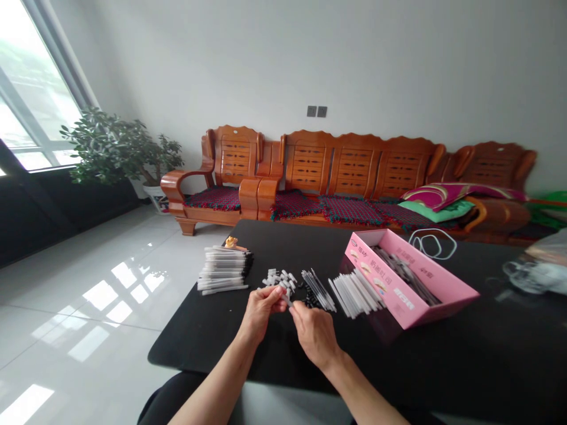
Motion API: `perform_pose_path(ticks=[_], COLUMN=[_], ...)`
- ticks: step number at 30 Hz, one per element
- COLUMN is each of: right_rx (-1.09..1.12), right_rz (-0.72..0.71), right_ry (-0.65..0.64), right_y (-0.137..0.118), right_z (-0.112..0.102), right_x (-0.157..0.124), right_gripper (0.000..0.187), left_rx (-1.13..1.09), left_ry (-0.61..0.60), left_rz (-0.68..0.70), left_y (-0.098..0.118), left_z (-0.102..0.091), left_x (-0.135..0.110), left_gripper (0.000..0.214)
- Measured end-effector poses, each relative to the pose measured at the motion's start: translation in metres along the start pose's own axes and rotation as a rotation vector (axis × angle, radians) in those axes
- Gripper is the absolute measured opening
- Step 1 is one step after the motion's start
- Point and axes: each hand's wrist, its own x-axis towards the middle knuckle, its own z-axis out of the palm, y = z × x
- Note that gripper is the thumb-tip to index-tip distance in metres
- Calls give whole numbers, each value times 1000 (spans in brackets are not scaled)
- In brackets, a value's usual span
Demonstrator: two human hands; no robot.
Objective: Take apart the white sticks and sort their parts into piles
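Observation:
Over the near part of the black table, my left hand [261,310] and my right hand [313,332] meet, their fingers closed on a pale pen [287,300]. Much of the pen is hidden inside the fingers. Just beyond my left hand lies a loose heap of white pen caps [283,277]. Small black pieces [311,298] and a bundle of thin pen refills [318,288] lie past my right hand. White pen barrels [355,293] rest in a row to the right. Over on the left is a stack of pens [224,270], white with black ends.
An open pink box [443,313] with dark thin sticks inside stands on the black table [204,348] at the right. Behind it lies a loop of white cord [436,248]. A small yellow figure [231,242] sits behind the pen stack. A wooden sofa [310,159] stands beyond.

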Motion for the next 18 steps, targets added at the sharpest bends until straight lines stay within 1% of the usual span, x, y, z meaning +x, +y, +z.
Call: perform_pose_path(ticks=[1, 3, 4, 5, 6, 7, 8, 9, 10, 12, 13, 14, 15, 16, 18], right_rx=[145, 505, 675, 812, 904, 944, 928, 853, 719, 339, 143, -23, -143, -217, -275], right_rz=[68, 234, 307, 359, 384, 385, 369, 330, 268, 94, 7, -60, -100, -113, -95], right_ry=[-74, -284, -393, -476, -529, -548, -526, -473, -389, -195, -115, -60, -29, -12, 3], right_y=[1, 3, 5, 7, 8, 8, 7, 5, 3, -2, -4, -5, -6, -5, 0], right_z=[-1, -5, -7, -10, -12, -15, -17, -18, -19, -19, -18, -18, -17, -17, -18], right_x=[0, -1, -2, -2, -3, -3, -3, -3, -4, -6, -8, -10, -12, -12, -10], right_gripper=[44, 52, 55, 57, 55, 53, 49, 46, 44, 41, 39, 37, 36, 36, 35], left_rx=[7, 17, 19, 19, 16, 15, 14, 10, -1, -43, -74, -90, -83, -53, 23], left_ry=[-40, -107, -131, -151, -165, -173, -173, -154, -108, 40, 153, 242, 299, 300, 267], left_rz=[-4, -8, -9, -12, -13, -15, -16, -12, 1, 43, 77, 104, 128, 131, 115], left_y=[2, 5, 6, 7, 6, 6, 5, 5, 5, 7, 9, 12, 14, 15, 15], left_z=[-2, -3, -2, -1, 1, 2, 2, 1, -3, -15, -23, -30, -38, -43, -47], left_x=[0, -1, -2, -3, -4, -4, -3, -2, 1, 9, 13, 16, 19, 21, 22], left_gripper=[35, 34, 33, 32, 32, 32, 32, 32, 33, 34, 35, 36, 38, 39, 42])
